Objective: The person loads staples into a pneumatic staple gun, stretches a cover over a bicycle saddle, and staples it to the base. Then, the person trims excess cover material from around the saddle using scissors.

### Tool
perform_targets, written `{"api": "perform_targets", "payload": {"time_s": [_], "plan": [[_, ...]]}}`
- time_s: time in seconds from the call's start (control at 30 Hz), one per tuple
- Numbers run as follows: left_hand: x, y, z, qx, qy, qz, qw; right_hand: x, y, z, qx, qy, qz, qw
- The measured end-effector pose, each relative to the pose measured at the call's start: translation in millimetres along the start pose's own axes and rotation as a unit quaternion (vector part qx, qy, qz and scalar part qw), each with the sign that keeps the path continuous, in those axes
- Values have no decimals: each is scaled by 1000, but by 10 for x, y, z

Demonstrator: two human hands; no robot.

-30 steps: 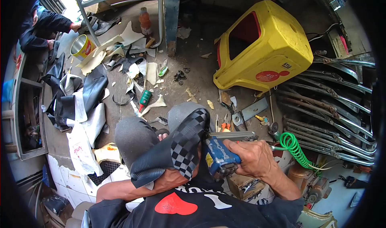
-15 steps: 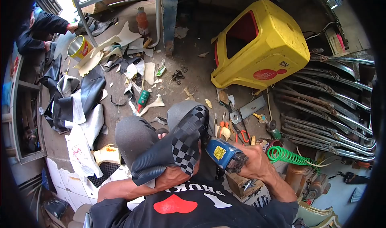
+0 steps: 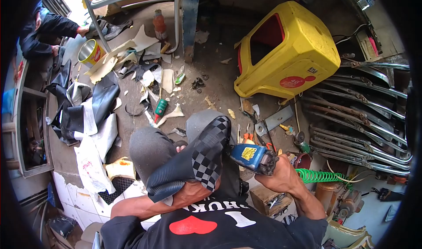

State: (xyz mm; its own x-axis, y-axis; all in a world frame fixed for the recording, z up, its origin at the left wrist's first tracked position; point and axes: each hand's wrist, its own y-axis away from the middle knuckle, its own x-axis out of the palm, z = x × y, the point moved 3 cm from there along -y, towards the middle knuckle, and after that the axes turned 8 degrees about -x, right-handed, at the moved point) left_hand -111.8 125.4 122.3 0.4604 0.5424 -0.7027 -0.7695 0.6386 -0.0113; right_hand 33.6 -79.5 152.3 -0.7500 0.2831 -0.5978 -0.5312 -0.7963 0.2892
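Note:
My right hand [image 3: 277, 174] is wrapped round a blue air stapler [image 3: 253, 156] with a yellow label, at the right of my lap. The stapler's front end touches or nearly touches the right edge of a black and grey checkered seat cover [image 3: 206, 159]. This cover, with a ribbed dark part, lies bent over my knees. My left forearm passes beneath the cover, and my left hand [image 3: 200, 190] is mostly hidden under it, so its fingers cannot be made out. A green coiled hose [image 3: 318, 176] runs to the right from behind my right hand.
A yellow plastic stool [image 3: 303, 51] lies on its side ahead. Metal frames [image 3: 365, 126] are stacked at right. Scissors, pliers and a metal plate [image 3: 274, 120] lie beyond the stapler. Fabric scraps [image 3: 103, 95] and a green glue bottle [image 3: 161, 107] are at left. Another person [image 3: 48, 27] sits at upper left.
My right hand and the stapler have turned and shifted; the stapler's top label now faces up. The green hose has moved lower and stretched out sideways. The cover stays bent over my knees.

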Motion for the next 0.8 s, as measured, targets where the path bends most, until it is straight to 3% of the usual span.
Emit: {"api": "perform_targets", "payload": {"time_s": [0.3, 0.6, 0.8], "plan": [[-101, 37, 220, 60, -72, 6, 996, 27, -5, 6, 31, -28, 44, 998], [26, 10, -180, -116, 153, -6, 981, 105, -6, -12, 105, -3, 6, 994], [97, 32, -193, -259, 298, -134, 909, 214, 151, -145, 89, -102, -36, 990]]}}
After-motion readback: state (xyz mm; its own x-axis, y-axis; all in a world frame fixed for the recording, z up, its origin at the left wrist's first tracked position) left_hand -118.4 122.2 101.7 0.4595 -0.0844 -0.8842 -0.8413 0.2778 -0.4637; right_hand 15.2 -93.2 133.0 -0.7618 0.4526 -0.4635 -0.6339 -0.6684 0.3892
